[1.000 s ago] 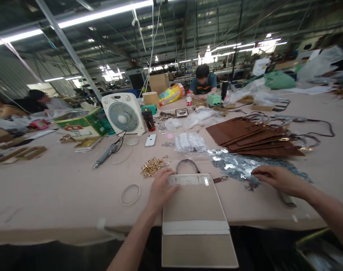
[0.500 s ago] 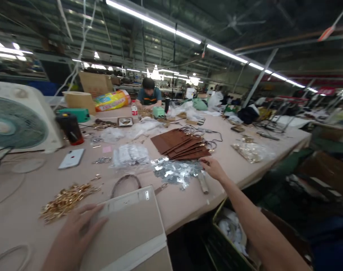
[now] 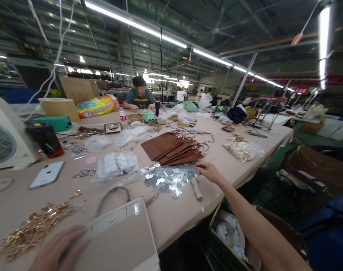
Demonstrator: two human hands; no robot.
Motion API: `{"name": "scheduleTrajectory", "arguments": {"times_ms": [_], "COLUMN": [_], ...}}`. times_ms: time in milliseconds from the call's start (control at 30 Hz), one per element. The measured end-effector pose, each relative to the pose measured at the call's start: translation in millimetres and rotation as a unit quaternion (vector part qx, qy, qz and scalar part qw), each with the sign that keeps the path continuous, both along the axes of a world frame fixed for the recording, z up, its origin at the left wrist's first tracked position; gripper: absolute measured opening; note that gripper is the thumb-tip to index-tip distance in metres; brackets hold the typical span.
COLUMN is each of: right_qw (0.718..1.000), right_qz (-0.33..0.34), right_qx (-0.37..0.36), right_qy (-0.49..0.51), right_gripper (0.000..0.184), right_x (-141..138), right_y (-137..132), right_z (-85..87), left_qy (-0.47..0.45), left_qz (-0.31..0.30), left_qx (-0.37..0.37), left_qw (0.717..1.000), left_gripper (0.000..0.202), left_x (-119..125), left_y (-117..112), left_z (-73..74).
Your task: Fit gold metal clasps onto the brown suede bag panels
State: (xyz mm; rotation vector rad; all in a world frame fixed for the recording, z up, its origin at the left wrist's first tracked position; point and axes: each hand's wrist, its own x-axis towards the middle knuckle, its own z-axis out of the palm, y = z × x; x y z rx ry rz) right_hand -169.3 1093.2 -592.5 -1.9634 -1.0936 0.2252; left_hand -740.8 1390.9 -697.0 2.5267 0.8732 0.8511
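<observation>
My left hand lies flat on a large beige card panel at the bottom left, its fingers apart and pointing right. The panel has a pale strip with a small metal-edged slot along its far edge. Just past that edge lies a dark braided loop handle. A heap of gold metal bars sits left of the panel. My right hand reaches out empty, fingertips at the edge of a pile of silver metal scraps. A pale wooden roller lies just below those fingers. Beyond them is a stack of brown leather panels.
A white fan, white phone and plastic bags of parts crowd the pinkish table. A co-worker sits across it. Its near right edge drops to a green crate holding white material.
The view has swung right, bringing the table's long right side and the crate into sight. The panel now sits lower left. My right hand has moved to the right edge of the silver scraps.
</observation>
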Motion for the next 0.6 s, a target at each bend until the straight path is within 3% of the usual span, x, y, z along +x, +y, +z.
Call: {"name": "scheduleTrajectory", "arguments": {"times_ms": [300,600], "right_qw": [0.996,0.965], "right_qz": [0.064,0.156], "right_qx": [-0.021,-0.119], "right_qy": [-0.059,-0.174], "right_gripper": [0.025,0.023], "right_x": [-16.5,4.8], "right_y": [39.3,56.4], "right_z": [0.0,-3.5], "left_qy": [0.007,0.001], "left_qz": [0.002,0.024], "left_qx": [0.036,0.021], "left_qw": [0.999,1.0], "left_gripper": [0.058,0.05], "left_x": [-1.9,-0.1], "left_y": [-7.1,-13.2], "left_z": [1.7,6.1]}}
